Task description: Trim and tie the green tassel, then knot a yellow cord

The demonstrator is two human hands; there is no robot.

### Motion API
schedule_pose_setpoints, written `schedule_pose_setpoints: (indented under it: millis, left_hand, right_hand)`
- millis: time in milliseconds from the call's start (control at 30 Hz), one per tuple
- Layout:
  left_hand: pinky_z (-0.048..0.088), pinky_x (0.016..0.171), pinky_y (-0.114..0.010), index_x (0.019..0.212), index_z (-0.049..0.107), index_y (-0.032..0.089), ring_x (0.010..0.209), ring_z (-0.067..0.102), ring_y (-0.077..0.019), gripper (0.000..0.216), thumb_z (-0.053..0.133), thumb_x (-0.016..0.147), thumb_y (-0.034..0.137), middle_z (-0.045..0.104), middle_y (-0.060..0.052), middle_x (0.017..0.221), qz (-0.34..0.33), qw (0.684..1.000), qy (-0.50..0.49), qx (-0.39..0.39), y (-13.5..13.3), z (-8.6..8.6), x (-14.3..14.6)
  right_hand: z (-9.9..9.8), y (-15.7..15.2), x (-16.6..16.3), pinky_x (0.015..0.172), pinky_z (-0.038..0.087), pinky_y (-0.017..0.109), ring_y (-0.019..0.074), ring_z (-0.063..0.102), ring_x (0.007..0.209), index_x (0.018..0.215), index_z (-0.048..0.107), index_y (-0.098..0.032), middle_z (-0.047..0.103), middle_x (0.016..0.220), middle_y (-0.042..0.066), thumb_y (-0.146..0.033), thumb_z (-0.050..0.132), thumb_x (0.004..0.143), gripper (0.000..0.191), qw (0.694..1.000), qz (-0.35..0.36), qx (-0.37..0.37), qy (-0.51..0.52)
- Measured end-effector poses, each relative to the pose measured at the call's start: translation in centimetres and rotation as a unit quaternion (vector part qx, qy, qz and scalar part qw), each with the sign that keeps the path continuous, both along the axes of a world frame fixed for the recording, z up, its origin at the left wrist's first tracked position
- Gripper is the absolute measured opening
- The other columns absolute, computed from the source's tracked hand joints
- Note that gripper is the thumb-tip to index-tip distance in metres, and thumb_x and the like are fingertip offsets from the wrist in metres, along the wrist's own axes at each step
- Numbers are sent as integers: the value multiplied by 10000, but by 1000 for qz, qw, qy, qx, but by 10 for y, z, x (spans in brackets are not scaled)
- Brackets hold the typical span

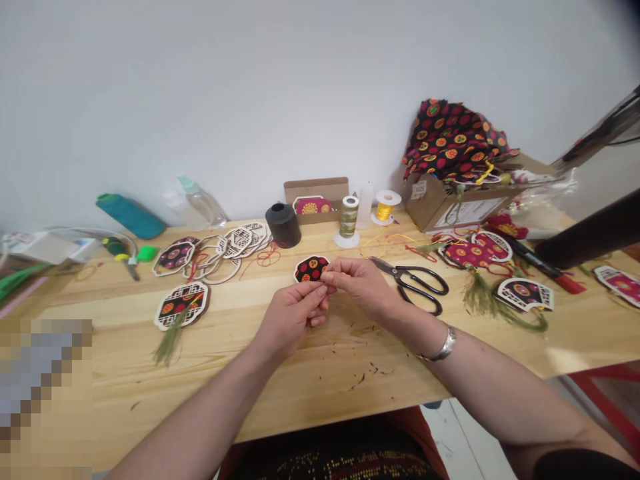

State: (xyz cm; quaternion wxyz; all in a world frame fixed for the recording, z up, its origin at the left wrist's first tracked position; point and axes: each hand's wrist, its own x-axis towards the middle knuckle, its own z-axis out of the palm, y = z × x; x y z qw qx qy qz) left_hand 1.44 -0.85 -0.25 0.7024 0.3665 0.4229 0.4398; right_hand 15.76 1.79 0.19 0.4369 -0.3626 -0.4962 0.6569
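Note:
My left hand [299,310] and my right hand [357,283] meet over the middle of the wooden table, both with fingers pinched closed. Just beyond the fingertips is a small ornament [311,269] of black cloth with red and orange dots and a pale rim. The right fingertips overlap its right edge, and part of it is hidden behind them. What lies within either pinch is too small to make out. Black-handled scissors [419,283] lie to the right of my right hand, blades pointing away to the left.
Behind stand a black thread cone [283,225], a green thread spool [349,220] and a yellow spool [385,208]. Finished tasselled ornaments [183,305] and pale wooden frames [245,240] lie left. A cardboard box [445,203] with patterned cloth [453,140] stands right, near a black post [595,227].

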Motion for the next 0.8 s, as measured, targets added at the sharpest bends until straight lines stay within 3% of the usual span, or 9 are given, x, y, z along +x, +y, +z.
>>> schedule_pose_setpoints:
  millis: [300, 467, 600, 667, 800]
  left_hand:
    - [289, 416, -175, 770, 719, 129, 446, 377, -39, 192, 758, 659, 280, 520, 21, 541, -7, 1000, 11, 1, 0, 1, 0]
    - [362, 467, -210, 711, 730, 162, 495, 436, -72, 160, 695, 734, 317, 584, -2, 595, -4, 989, 121, 82, -1, -4, -4]
    - [458, 820, -299, 818, 769, 220, 892, 578, -177, 140, 674, 760, 305, 655, -54, 945, 29, 956, 206, 205, -1, -6, -8]
    - [402, 957, -329, 824, 771, 243, 1068, 528, -206, 126, 688, 748, 300, 590, -55, 1137, 67, 946, 211, 236, 0, -7, -9]
    - [320, 1068, -366, 811, 768, 275, 1258, 394, -228, 97, 704, 739, 286, 423, -7, 1395, 120, 954, 160, 222, 2, -9, -10]
  right_hand:
    - [0, -2, -1, 570, 402, 233, 83, 518, 522, 576, 516, -156, 573, 523, -37, -285, 680, 726, 257, 1000, -27, 10, -4]
    - [2, -5, -2, 528, 394, 237, 88, 514, 493, 567, 515, -159, 543, 512, -43, -301, 681, 729, 272, 1000, -9, 8, 20]
    - [3, -3, -1, 593, 411, 238, 77, 498, 572, 574, 597, -149, 549, 584, -36, -286, 692, 730, 229, 998, -28, 54, 10]
    - [0, -1, 0, 661, 438, 253, 90, 534, 642, 664, 673, -159, 602, 664, -19, -310, 665, 763, 180, 996, -44, 72, 9]
    - [-9, 2, 1, 853, 467, 329, 134, 620, 857, 952, 712, -232, 700, 921, 20, -341, 620, 811, 201, 996, -53, 51, 47]
